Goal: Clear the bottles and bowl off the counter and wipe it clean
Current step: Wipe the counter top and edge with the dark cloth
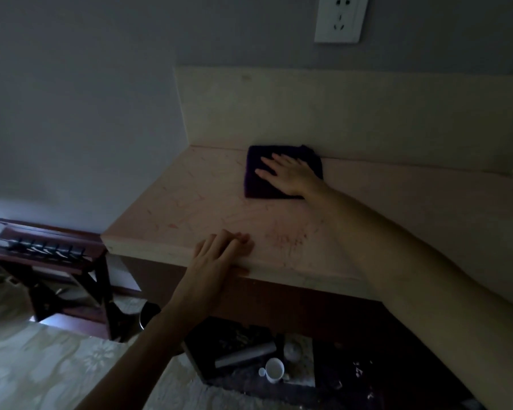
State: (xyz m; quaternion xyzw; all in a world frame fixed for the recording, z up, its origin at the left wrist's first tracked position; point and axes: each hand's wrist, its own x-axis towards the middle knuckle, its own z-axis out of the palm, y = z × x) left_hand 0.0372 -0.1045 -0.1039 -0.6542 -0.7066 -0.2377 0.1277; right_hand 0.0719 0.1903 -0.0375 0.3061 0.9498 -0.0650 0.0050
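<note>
Right hand (290,173) lies flat on the dark purple cloth (259,184), fingers (268,161) spread and released, pressing it onto the pale tabletop (190,202) near the back wall. Left hand (219,253) rests on the front edge, fingers released, gripping nothing. On the floor below, a box (196,359) holds a grey bottle (245,355) and a white cup (274,369).

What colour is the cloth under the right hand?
Dark purple cloth, flat under the right hand; head view shows it.
</note>
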